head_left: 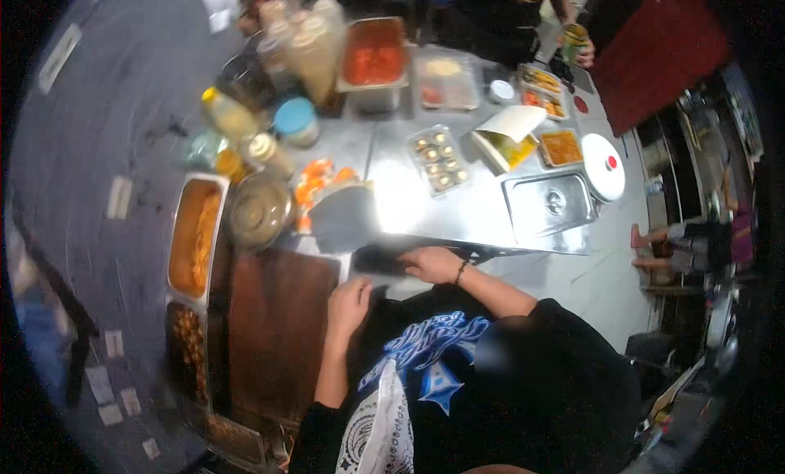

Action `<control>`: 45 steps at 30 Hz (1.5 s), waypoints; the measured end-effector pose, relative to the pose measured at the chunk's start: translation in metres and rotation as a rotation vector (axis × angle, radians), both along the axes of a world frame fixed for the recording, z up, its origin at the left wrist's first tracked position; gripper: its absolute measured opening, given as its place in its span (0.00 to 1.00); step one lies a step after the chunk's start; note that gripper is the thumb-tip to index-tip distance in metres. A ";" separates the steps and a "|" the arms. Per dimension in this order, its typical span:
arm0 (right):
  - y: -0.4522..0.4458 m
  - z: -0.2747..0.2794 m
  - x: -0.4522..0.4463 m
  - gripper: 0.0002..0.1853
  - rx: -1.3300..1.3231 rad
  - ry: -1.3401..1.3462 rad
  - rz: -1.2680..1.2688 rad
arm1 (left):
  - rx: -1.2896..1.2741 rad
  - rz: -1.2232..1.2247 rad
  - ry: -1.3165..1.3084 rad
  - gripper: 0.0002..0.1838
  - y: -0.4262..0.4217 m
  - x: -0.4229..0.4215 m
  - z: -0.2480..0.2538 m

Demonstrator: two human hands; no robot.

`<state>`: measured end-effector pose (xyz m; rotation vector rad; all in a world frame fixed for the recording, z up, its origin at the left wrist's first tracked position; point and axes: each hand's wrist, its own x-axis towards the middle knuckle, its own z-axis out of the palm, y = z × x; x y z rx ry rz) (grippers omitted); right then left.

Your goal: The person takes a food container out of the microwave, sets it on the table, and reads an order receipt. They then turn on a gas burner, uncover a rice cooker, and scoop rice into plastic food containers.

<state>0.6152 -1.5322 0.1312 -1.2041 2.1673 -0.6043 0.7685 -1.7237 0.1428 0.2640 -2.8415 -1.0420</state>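
My left hand (349, 306) is held in front of my shirt, fingers curled together; whether they pinch anything is hidden. Across from it, my right hand (435, 265), with a dark bracelet at the wrist, has its fingers drawn in at a blurred black object (378, 260) by the counter edge. What the black object is, I cannot make out. Just beyond both hands lies a grey flat piece (343, 219) with a rounded edge. Orange and white pieces (313, 188) lie behind it on the steel counter (401, 216).
A tray of small round items (439, 160), a steel lid (552, 202) and a white lid (603, 168) lie right. Sauce bottles (313, 61), a red-filled pan (374, 55) and a glass bowl (260, 211) stand left and behind. Another person's hand (584, 53) holds a jar.
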 end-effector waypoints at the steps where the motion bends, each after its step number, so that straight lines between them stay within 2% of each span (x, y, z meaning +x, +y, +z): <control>1: 0.009 0.001 -0.005 0.19 -0.004 0.005 -0.013 | 0.034 0.019 -0.039 0.10 0.008 -0.009 0.007; 5: 0.056 -0.003 -0.034 0.18 -0.047 -0.015 -0.116 | 0.057 0.019 -0.080 0.10 0.039 -0.054 0.022; 8: 0.101 0.008 -0.057 0.17 -0.002 -0.020 -0.094 | -0.002 0.018 -0.072 0.11 0.068 -0.087 0.027; 18: 0.222 0.017 -0.114 0.16 -0.222 0.063 -0.303 | 0.008 -0.065 -0.088 0.13 0.164 -0.190 0.025; 21: 0.234 0.008 -0.138 0.14 -0.420 -0.097 -0.831 | -0.043 -0.100 -0.070 0.16 0.172 -0.222 0.022; 24: 0.238 -0.005 -0.191 0.14 -0.526 0.011 -1.056 | -0.121 -0.170 0.076 0.19 0.172 -0.262 0.006; 26: 0.235 0.002 -0.234 0.15 -0.590 0.164 -1.170 | 0.253 -0.121 -0.081 0.23 0.177 -0.291 -0.001; 27: 0.233 0.005 -0.257 0.16 -0.608 0.245 -1.205 | 0.250 -0.126 -0.087 0.23 0.180 -0.305 -0.010; 29: 0.224 0.006 -0.302 0.19 -0.835 0.436 -1.170 | 0.580 -0.139 0.081 0.28 0.186 -0.332 -0.033; 30: 0.223 0.005 -0.317 0.19 -0.837 0.440 -1.184 | 0.681 -0.124 0.042 0.29 0.192 -0.339 -0.029; 31: 0.224 0.004 -0.330 0.21 -0.712 0.365 -1.142 | 0.781 -0.104 0.005 0.30 0.198 -0.346 -0.024; 32: 0.225 0.006 -0.338 0.23 -0.586 0.294 -1.098 | 1.016 0.011 -0.125 0.30 0.214 -0.348 0.006; 33: 0.225 0.037 -0.327 0.20 -0.359 0.230 -1.131 | 1.101 0.009 -0.128 0.26 0.220 -0.351 0.017; 34: 0.227 0.033 -0.328 0.20 -0.356 0.248 -1.142 | 1.109 -0.011 -0.126 0.26 0.221 -0.358 0.012; 36: 0.231 0.017 -0.336 0.15 -0.165 0.213 -1.158 | 1.113 -0.002 -0.249 0.19 0.222 -0.372 -0.002; 37: 0.231 0.007 -0.337 0.13 -0.158 0.234 -1.156 | 1.082 -0.057 -0.272 0.13 0.221 -0.375 -0.010; 38: 0.234 -0.001 -0.338 0.12 -0.149 0.258 -1.154 | 1.042 -0.148 -0.330 0.12 0.219 -0.378 -0.023; 42: 0.233 -0.017 -0.337 0.11 -0.073 0.255 -1.166 | 0.930 -0.103 -0.446 0.13 0.229 -0.372 -0.044; 45: 0.231 -0.027 -0.330 0.11 -0.043 0.195 -1.234 | 0.900 -0.132 -0.438 0.14 0.232 -0.366 -0.057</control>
